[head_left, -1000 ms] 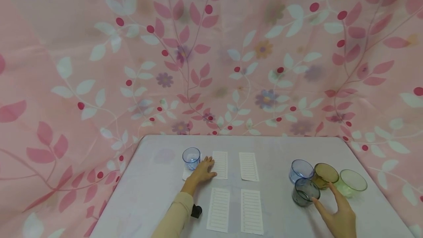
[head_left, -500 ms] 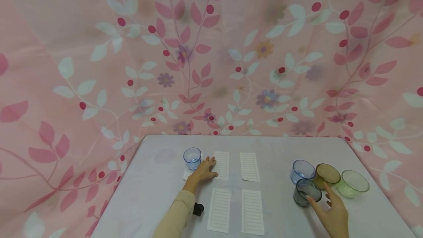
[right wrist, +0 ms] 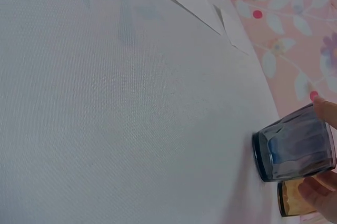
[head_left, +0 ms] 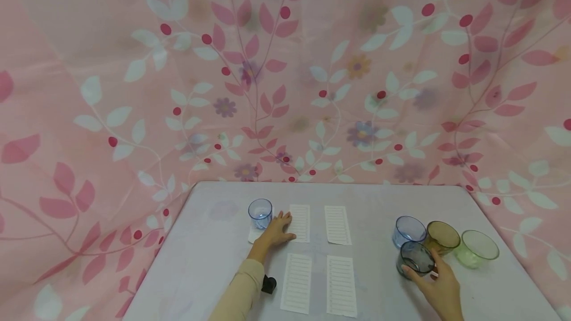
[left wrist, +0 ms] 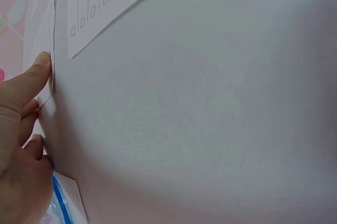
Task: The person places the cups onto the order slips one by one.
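while the right hand [head_left: 438, 287] pinches a grey glass [head_left: 415, 258], the left hand [head_left: 275, 231] spreads loose fingers by illegibly printed slips [head_left: 302, 223].

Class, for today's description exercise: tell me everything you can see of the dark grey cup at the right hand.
The dark grey cup is see-through and looks like glass. Its rim is round and open, its wall wavy and widening upward, its base thick and darker. No contents show. It appears to stand upright on the table, nearer the person than the blue cup and amber cup; whether it touches them is unclear. The right hand grips its sides.
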Demonstrator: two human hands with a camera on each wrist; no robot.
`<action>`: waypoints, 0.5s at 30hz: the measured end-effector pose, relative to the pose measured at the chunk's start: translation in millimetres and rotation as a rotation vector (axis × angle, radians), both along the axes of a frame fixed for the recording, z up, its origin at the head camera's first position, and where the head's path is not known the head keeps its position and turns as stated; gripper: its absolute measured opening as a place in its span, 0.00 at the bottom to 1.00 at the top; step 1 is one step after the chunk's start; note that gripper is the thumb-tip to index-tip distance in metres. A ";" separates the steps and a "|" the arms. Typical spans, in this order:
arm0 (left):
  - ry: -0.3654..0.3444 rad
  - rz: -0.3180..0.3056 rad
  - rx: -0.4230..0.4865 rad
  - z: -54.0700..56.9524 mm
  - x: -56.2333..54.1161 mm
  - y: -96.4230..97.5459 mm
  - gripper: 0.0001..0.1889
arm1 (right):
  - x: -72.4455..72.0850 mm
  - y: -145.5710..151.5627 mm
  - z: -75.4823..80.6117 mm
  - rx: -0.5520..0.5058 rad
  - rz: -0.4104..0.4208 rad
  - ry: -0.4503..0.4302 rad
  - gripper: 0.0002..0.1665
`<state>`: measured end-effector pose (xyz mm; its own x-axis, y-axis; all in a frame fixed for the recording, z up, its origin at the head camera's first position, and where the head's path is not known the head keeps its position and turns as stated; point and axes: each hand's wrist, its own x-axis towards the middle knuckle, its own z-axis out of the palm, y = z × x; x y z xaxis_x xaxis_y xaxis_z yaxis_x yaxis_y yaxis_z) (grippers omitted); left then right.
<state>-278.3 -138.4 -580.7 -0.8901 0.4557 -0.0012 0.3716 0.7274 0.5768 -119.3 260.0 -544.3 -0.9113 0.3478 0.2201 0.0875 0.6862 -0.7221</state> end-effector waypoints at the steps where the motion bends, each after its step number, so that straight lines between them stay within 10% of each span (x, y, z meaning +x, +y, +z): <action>1: 0.004 0.001 0.004 0.0 0.2 0.1 0.35 | -0.6 0.3 -1.1 -0.004 0.004 -0.015 0.53; 15: 0.014 0.037 0.013 -0.9 2.5 2.8 0.38 | -3.4 -1.9 0.3 -0.060 -0.005 -0.135 0.56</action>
<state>-275.8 -135.6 -581.6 -0.9062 0.4224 0.0172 0.3529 0.7334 0.5810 -122.7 258.1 -544.0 -0.9294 0.3616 0.0742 0.1902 0.6414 -0.7432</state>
